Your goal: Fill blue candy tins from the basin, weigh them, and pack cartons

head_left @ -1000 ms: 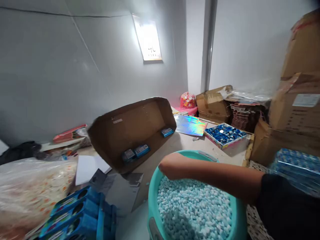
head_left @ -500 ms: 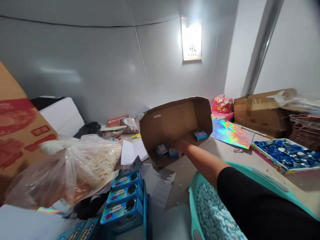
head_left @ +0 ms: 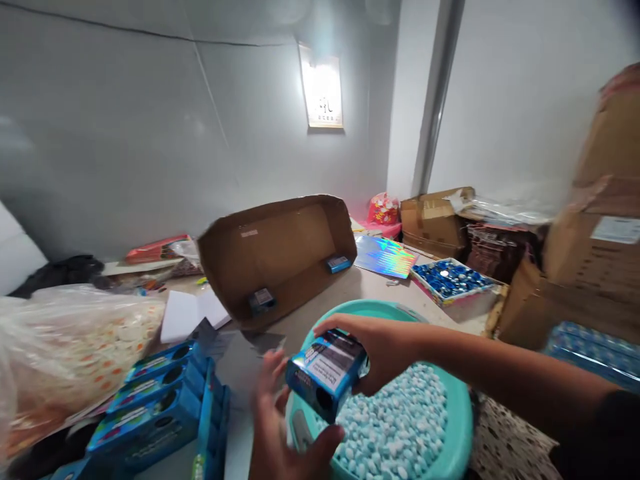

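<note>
My right hand (head_left: 383, 353) grips a small blue box (head_left: 325, 373) from above, over the near rim of a teal basin (head_left: 453, 453) filled with pale blue candies (head_left: 400, 427). My left hand (head_left: 280, 427) rises under the box with its fingers spread and its thumb near the box's lower corner; it holds nothing. Behind them a brown cardboard box (head_left: 280, 257) lies tilted on its side on the table, with two small blue boxes (head_left: 263, 300) left inside.
Flat blue printed packs (head_left: 150, 407) lie at the lower left beside a clear bag of sweets (head_left: 65, 353). A tray of blue caps (head_left: 450, 277), a holographic sheet (head_left: 385, 257) and stacked cardboard cartons (head_left: 590, 267) stand to the right. White paper (head_left: 185, 313) lies mid-table.
My right hand reached into the tilted cardboard box, took out a small blue box and brought it back over the basin. My left hand has come up beneath it.
</note>
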### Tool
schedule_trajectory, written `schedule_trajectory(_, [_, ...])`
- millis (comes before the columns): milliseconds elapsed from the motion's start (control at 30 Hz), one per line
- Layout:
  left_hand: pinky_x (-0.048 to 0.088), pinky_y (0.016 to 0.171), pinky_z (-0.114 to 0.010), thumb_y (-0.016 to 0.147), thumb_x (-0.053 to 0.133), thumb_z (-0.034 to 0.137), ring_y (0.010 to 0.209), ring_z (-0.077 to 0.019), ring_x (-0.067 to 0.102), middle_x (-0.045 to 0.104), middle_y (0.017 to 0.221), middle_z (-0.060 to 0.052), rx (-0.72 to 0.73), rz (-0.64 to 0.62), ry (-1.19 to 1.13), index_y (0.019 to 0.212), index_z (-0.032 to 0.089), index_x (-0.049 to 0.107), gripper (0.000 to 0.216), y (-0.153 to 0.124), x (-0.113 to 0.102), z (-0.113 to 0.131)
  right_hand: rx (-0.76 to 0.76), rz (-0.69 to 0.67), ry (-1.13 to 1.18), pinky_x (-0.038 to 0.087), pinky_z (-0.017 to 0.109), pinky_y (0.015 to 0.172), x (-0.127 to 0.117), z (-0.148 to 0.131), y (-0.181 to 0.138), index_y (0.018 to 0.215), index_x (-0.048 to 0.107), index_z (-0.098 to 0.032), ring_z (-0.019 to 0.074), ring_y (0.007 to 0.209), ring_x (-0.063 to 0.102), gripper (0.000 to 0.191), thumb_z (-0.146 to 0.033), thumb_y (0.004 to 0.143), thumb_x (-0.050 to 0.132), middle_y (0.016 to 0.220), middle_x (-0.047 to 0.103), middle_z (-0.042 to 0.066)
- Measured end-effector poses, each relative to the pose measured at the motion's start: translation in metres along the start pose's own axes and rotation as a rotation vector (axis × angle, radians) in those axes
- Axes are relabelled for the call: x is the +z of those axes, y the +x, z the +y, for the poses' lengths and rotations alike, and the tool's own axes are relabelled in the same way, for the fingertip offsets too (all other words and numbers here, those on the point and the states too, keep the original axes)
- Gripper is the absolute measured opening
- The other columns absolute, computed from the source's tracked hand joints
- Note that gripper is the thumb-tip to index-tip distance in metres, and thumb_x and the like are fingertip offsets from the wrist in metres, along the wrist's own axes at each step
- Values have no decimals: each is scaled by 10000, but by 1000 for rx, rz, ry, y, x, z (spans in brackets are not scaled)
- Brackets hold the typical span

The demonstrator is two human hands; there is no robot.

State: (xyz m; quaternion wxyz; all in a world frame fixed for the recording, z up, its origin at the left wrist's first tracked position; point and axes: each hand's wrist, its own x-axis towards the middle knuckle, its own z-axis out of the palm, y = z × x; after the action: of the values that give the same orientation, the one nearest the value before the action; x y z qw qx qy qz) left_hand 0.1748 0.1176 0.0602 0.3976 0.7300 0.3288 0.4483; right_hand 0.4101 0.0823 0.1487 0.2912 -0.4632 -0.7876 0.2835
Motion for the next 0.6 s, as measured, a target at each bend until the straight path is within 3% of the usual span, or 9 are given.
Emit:
schedule_trajectory(100, [520, 1011, -494, 481, 885, 585, 1278, -387, 540, 531, 1400, -152, 43, -216, -227, 1470, 256, 340, 1176, 10, 32, 2, -17, 94, 271, 434, 346, 1059, 25, -5, -36, 1412, 407, -233, 241, 1247, 540, 874, -209, 638, 814, 1398, 518, 109])
schedule_trajectory(200, [524, 978, -482, 464, 892, 471, 1201, -356, 593, 591, 1310, -128, -66, -180, -89, 1329, 246, 466, 990, 18, 51, 8, -16, 161, 468, 392, 381, 1108, 42, 17, -48, 1395, 403, -225, 256, 1359, 448, 820, -399, 706, 812, 1474, 445, 139])
schedule_trajectory(267, [547, 883, -485, 447, 884, 440, 1067, -346, 647, 642, 1179, -119, -187, -110, 76, 1222, 222, 502, 890, 26, 55, 14, 111, 167, 322, 354, 410, 1139, 44, 40, -50, 1404, 415, -198, 280, 1415, 373, 851, -489, 708, 809, 1521, 379, 166])
schedule_trajectory(333, [554, 788, -460, 432, 886, 471, 936, -321, 669, 660, 1048, -92, -276, -8, 175, 1159, 208, 491, 868, 35, 56, 19, 366, 128, 27, 281, 462, 1179, 41, 64, -47, 1402, 456, -153, 319, 1451, 295, 818, -520, 745, 778, 1562, 305, 196])
schedule_trajectory(433, [543, 758, -411, 487, 863, 518, 882, -281, 663, 648, 963, -56, -298, 92, 191, 1115, 207, 469, 804, 47, 57, 19, 656, -11, -152, 284, 567, 1147, 40, 90, -40, 1323, 573, -112, 367, 1406, 364, 574, -529, 931, 546, 1484, 423, 229])
schedule_trajectory(500, [535, 785, -408, 574, 817, 514, 895, -273, 661, 646, 958, -50, -294, 80, 162, 1107, 208, 461, 711, 50, 59, 14, 698, -86, -120, 325, 613, 1104, 49, 96, -37, 1329, 590, -127, 395, 1367, 419, 599, -573, 940, 499, 1421, 501, 226])
schedule_trajectory(600, [525, 813, -427, 669, 747, 507, 904, -284, 662, 650, 953, -51, -298, 23, 134, 1087, 208, 463, 587, 49, 60, 5, 640, -156, -103, 285, 597, 1137, 71, 92, -36, 1425, 517, -160, 405, 1420, 342, 741, -642, 865, 576, 1498, 432, 208])
